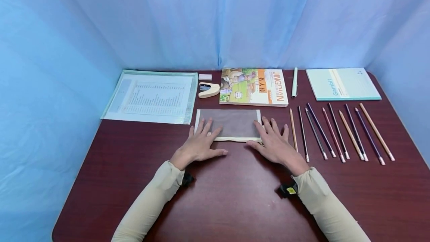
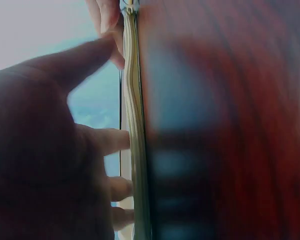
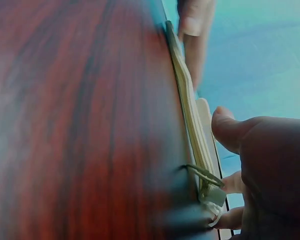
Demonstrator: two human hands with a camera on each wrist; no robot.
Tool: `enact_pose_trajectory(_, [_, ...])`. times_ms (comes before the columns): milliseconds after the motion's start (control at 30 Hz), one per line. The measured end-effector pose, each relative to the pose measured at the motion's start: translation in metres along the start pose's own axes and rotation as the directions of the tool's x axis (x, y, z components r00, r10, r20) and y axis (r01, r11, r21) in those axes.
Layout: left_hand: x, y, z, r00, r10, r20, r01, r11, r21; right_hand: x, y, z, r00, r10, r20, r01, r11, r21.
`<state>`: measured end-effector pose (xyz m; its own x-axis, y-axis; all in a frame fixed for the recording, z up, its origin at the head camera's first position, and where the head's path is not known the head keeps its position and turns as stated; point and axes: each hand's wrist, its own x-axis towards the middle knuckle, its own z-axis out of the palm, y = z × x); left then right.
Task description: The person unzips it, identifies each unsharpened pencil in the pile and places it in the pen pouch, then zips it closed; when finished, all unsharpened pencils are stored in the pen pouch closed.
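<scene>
A flat grey mesh pouch (image 1: 231,123) with a cream zipper edge lies on the dark red table (image 1: 235,197), just in front of me. My left hand (image 1: 201,145) rests flat with straight fingers on the pouch's left near corner. My right hand (image 1: 273,143) lies flat on its right near corner. The left wrist view shows the pouch's zipper edge (image 2: 135,150) side-on with my fingers (image 2: 110,140) laid over it. In the right wrist view the zipper edge (image 3: 190,115) and its pull cord (image 3: 205,174) sit beside my thumb (image 3: 227,130).
Several coloured pencils (image 1: 336,132) lie in a row to the right. Behind the pouch are a picture book (image 1: 254,86), a stapler (image 1: 208,90), an eraser (image 1: 205,77), a white pen (image 1: 294,81), a Gambit notebook (image 1: 342,84) and a document sleeve (image 1: 152,96). Blue cloth walls surround the table.
</scene>
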<state>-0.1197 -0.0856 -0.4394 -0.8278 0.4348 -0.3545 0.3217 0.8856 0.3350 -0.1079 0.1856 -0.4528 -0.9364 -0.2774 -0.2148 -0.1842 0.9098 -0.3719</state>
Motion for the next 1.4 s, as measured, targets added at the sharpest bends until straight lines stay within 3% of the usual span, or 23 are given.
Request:
enact_pose_trajectory(300, [0.0, 0.003, 0.001, 0.999, -0.003, 0.046, 0.002, 1.0, 0.017, -0.001, -0.002, -0.011, 1.0, -0.001, -0.026, 0.005, 0.987, 0.161])
enact_pose_trajectory(467, [0.0, 0.004, 0.001, 0.998, 0.003, 0.055, -0.003, 1.0, 0.011, -0.002, 0.003, -0.02, 0.993, -0.002, -0.115, 0.035, 0.959, 0.281])
enact_pose_trajectory(600, [0.0, 0.004, 0.001, 0.998, 0.002, 0.059, -0.002, 1.0, 0.009, -0.001, 0.006, -0.024, 0.993, 0.045, -0.11, 0.001, 0.923, 0.386])
enact_pose_trajectory(700, [0.001, 0.004, 0.001, 0.998, 0.003, 0.056, -0.004, 1.0, 0.015, 0.002, 0.009, -0.025, 0.996, 0.055, -0.072, -0.011, 0.86, 0.51])
enact_pose_trajectory(867, [0.001, 0.004, 0.002, 0.999, 0.004, 0.052, -0.006, 1.0, 0.026, 0.008, 0.016, -0.024, 0.999, 0.046, -0.021, -0.016, 0.682, 0.731])
enact_pose_trajectory(967, [0.001, 0.004, 0.003, 0.999, 0.004, 0.052, -0.006, 1.0, 0.026, 0.01, 0.021, -0.02, 0.999, 0.042, -0.007, -0.02, 0.617, 0.787])
enact_pose_trajectory(1133, [0.001, 0.003, 0.002, 0.999, 0.004, 0.045, -0.006, 0.999, 0.036, 0.014, 0.027, -0.013, 0.999, 0.048, -0.003, -0.024, 0.573, 0.819])
enact_pose_trajectory(1400, [0.001, 0.002, -0.002, 0.999, -0.006, 0.04, 0.004, 0.999, 0.047, 0.019, 0.03, -0.007, 0.993, 0.108, -0.039, -0.027, 0.551, 0.834])
